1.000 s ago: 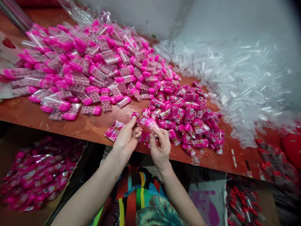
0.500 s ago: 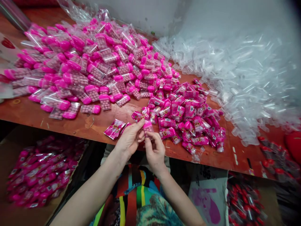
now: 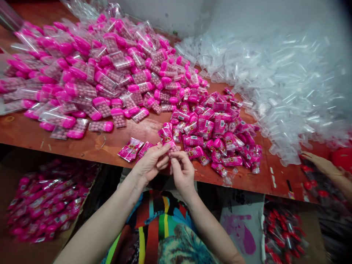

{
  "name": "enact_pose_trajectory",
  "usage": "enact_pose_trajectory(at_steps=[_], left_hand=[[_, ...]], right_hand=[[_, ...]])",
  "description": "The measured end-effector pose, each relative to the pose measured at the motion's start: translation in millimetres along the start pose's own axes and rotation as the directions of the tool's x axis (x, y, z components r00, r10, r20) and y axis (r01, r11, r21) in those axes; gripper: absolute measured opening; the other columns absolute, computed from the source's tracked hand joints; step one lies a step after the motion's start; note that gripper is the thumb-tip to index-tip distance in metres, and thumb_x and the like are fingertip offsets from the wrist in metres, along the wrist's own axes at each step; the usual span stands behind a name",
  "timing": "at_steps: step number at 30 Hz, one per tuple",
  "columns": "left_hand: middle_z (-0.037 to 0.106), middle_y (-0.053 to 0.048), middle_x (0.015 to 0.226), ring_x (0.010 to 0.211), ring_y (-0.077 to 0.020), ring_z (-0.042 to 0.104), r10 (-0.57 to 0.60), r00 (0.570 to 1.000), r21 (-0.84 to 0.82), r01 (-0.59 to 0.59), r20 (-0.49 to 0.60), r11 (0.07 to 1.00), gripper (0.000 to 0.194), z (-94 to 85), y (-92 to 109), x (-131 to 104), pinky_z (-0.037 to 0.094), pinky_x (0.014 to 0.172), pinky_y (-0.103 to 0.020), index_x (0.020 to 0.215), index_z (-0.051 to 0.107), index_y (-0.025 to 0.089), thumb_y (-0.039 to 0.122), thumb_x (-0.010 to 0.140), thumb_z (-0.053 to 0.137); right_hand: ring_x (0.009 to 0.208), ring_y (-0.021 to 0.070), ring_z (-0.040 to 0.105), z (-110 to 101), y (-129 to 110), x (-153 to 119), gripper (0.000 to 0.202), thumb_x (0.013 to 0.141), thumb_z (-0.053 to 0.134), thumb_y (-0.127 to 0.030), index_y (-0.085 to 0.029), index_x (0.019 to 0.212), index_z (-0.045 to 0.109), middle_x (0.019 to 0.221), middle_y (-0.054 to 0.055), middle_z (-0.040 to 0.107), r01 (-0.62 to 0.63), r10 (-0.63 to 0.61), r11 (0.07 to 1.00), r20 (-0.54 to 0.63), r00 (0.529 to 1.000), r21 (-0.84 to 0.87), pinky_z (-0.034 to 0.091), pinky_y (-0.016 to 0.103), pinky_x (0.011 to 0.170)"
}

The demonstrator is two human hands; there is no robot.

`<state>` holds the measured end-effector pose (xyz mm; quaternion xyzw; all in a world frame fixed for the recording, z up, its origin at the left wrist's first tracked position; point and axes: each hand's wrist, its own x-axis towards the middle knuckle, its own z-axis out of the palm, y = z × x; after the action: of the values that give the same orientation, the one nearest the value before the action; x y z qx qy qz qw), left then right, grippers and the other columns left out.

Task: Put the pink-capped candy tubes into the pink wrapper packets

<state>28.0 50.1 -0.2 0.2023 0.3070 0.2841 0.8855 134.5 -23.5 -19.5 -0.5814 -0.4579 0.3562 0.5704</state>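
Reddish-brown wood tabletop (image 3: pixel 93 145) spans the view; over its near edge, the left hand (image 3: pixel 154 160) and right hand (image 3: pixel 182 169) pinch a small pink container (image 3: pixel 172 147) in their fingertips. Pink printed packets (image 3: pixel 205 126) lie beside it; beyond, bead-filled containers (image 3: pixel 82 88) and clear plastic cases (image 3: pixel 277 86) form heaps.

Small clear pink-capped container (image 3: pixel 172 147) partly covered by fingers of left hand (image 3: pixel 152 161) and right hand (image 3: pixel 182 171); its contents unclear. Heap of clear plastic cases (image 3: pixel 277 88) blurred toward right edge. Co-worker's hand (image 3: pixel 321 165) at right, arm cut off by edge; seems to touch red-capped containers (image 3: pixel 323 192), too smeared to tell. Printing on pink foil wrappers (image 3: pixel 130 149) too small to read. Silvery metal tube (image 3: pixel 9 14) cut off top left.
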Motion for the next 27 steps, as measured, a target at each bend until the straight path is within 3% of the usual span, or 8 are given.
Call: enact_pose_trajectory(at_steps=[3,7,9,12,16,24,27], left_hand=[[0.033,0.009,0.035,0.032,-0.003,0.023,0.0,1.0,0.042,0.001,-0.023,0.999,0.029,2.4,-2.4,-0.9,0.022,0.037,-0.017,0.083,0.067,0.011,0.039,0.083,0.065],[0.037,0.008,0.034,0.03,-0.0034,0.028,0.113,0.971,0.089,-0.096,-0.211,0.991,0.026,11.6,-10.3,-1.3,0.02,0.037,-0.017,0.076,0.062,0.014,0.037,0.077,0.073],[0.038,0.008,0.034,0.03,-0.0032,0.029,0.142,0.952,0.08,-0.125,-0.272,0.989,0.025,15.7,-12.4,-1.6,0.019,0.037,-0.017,0.075,0.06,0.015,0.036,0.075,0.075],[0.037,0.009,0.034,0.029,-0.0033,0.028,0.097,0.963,0.047,-0.088,-0.251,0.995,0.027,15.8,-8.9,-2.1,0.02,0.036,-0.017,0.074,0.059,0.015,0.038,0.075,0.074],[0.037,0.009,0.037,0.031,-0.001,0.022,0.121,0.971,0.068,-0.109,-0.208,0.992,0.03,8.3,-0.1,-2.1,0.016,0.036,-0.017,0.073,0.059,0.014,0.04,0.077,0.073],[0.038,0.008,0.036,0.032,-0.0034,0.027,0.103,0.987,0.177,-0.081,-0.123,0.981,0.027,6.5,-1.3,-8.6,0.021,0.039,-0.018,0.075,0.058,0.015,0.04,0.082,0.068],[0.037,0.008,0.035,0.033,-0.0043,0.029,0.1,0.985,0.176,-0.074,-0.141,0.982,0.028,7.2,-0.5,-9.9,0.023,0.039,-0.018,0.074,0.06,0.015,0.041,0.08,0.069]], right_hand=[[0.044,0.0065,0.043,4.5,2.3,-3.3,0.014,0.095,0.048,-0.03,-0.025,0.105,0.056,0.078,-0.002,0.057,-0.198,0.195,0.959,0.032,0.98,0.203,0.041,0.022,0.043],[0.068,0.012,0.06,5.5,5.3,-3.0,0.016,0.09,0.056,-0.029,-0.023,0.104,0.057,0.089,0.002,0.061,-0.127,0.127,0.992,-0.028,0.991,0.023,0.053,0.027,0.062],[0.077,0.0132,0.064,6.0,4.8,-1.6,0.02,0.089,0.059,-0.028,-0.023,0.107,0.053,0.096,0.003,0.061,-0.112,0.112,0.994,-0.059,0.992,0.013,0.055,0.028,0.069],[0.068,0.0102,0.063,6.0,1.5,1.0,0.024,0.088,0.06,-0.029,-0.025,0.107,0.046,0.092,0.0,0.061,-0.205,0.211,0.964,-0.02,0.977,0.172,0.053,0.023,0.059],[0.045,0.0048,0.052,2.5,-1.8,3.8,0.029,0.085,0.065,-0.033,-0.026,0.102,0.042,0.077,-0.006,0.057,-0.3,0.295,0.918,0.06,0.954,0.261,0.041,0.017,0.04],[0.03,0.0037,0.033,-4.7,1.8,10.3,0.034,0.086,0.063,-0.037,-0.028,0.095,0.031,0.05,-0.018,0.039,-0.338,0.266,0.856,0.229,0.936,0.39,0.043,0.019,0.038],[0.035,0.0041,0.042,-8.7,1.6,10.7,0.031,0.087,0.061,-0.034,-0.028,0.097,0.032,0.063,-0.013,0.05,-0.343,0.28,0.887,0.231,0.932,0.31,0.042,0.017,0.036]])
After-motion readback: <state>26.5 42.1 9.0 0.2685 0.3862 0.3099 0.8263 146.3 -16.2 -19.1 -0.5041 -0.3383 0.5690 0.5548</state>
